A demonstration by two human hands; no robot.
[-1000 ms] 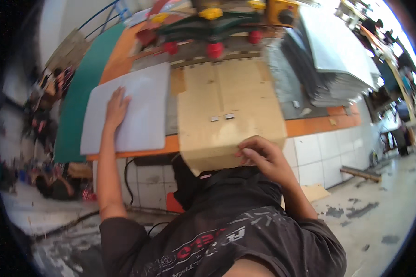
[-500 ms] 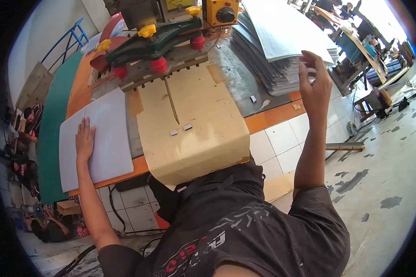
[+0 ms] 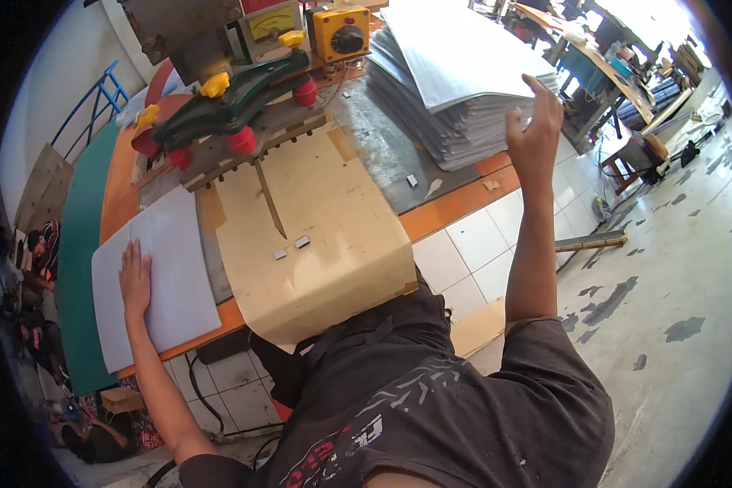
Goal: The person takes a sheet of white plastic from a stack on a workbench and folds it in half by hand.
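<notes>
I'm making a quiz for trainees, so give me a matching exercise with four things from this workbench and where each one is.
Things:
1. left hand
2. right hand
3. two small blocks
4. yellow control box

Places:
A. on the brown cardboard sheet
B. flat on the white sheet
C. at the back, beside the machine's dial
D. raised at the edge of the grey sheet stack

Pairs: 1-B, 2-D, 3-A, 4-C
</notes>
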